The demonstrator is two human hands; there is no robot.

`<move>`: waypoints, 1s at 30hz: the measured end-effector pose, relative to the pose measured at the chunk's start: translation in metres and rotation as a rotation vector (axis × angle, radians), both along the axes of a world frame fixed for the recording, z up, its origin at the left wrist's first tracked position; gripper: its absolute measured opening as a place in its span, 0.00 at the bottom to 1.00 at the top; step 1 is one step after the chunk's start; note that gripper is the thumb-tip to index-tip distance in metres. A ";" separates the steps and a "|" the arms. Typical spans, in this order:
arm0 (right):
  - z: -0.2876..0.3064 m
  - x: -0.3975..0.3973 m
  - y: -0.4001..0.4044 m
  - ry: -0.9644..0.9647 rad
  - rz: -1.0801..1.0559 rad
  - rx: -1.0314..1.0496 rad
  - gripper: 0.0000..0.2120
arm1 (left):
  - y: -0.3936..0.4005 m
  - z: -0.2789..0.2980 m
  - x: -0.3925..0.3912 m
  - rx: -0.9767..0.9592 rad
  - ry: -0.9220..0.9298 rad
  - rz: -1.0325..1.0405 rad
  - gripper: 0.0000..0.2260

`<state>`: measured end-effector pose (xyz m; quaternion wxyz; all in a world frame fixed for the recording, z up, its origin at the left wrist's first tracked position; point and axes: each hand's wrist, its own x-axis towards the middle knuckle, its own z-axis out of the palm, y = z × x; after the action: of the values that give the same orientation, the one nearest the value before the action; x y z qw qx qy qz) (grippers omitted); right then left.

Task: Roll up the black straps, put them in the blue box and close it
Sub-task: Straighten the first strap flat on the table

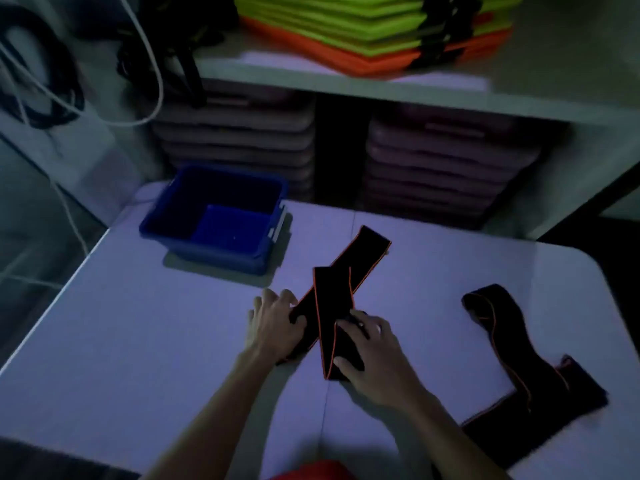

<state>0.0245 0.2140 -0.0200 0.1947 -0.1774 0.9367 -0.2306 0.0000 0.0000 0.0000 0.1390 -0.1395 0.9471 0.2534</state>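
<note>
A black strap with orange edging (341, 282) lies folded across itself on the white table (138, 341). My left hand (275, 323) grips its near left end, thumb curled over the fabric. My right hand (372, 355) pinches the folded near end between thumb and fingers. A second black strap (512, 362) lies loose and twisted on the table to the right, untouched. The blue box (214, 220) stands open at the table's far left with nothing visible inside; no lid is in view.
Behind the table a shelf (346, 84) carries green and orange mats (363, 29), with stacked grey trays (242, 140) beneath. Black and white cables (52, 91) hang at the left. The table's left edge (52, 299) runs diagonally. Something red (311, 471) shows at the bottom.
</note>
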 end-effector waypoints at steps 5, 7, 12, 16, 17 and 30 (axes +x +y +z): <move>-0.022 0.000 -0.019 0.148 0.130 0.209 0.30 | -0.005 -0.006 0.012 -0.078 -0.267 0.138 0.30; -0.027 0.003 -0.013 0.220 0.075 0.259 0.25 | -0.010 -0.010 0.011 -0.017 -0.318 0.152 0.29; -0.030 0.013 0.016 0.293 -0.160 0.363 0.18 | -0.017 -0.001 -0.002 0.103 -0.069 0.157 0.11; -0.023 0.026 0.030 0.219 -0.238 0.418 0.19 | -0.008 0.026 -0.021 0.106 0.179 0.115 0.06; -0.019 0.027 0.032 0.206 -0.237 0.414 0.18 | -0.005 0.034 -0.026 0.147 0.242 0.099 0.06; 0.096 -0.072 -0.038 0.094 -0.199 -0.527 0.19 | 0.022 0.152 -0.045 0.342 0.428 -0.450 0.11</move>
<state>-0.0471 0.1756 0.0759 0.0747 -0.1395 0.8653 -0.4756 -0.0445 0.0215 0.1524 0.0111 0.1543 0.9056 0.3949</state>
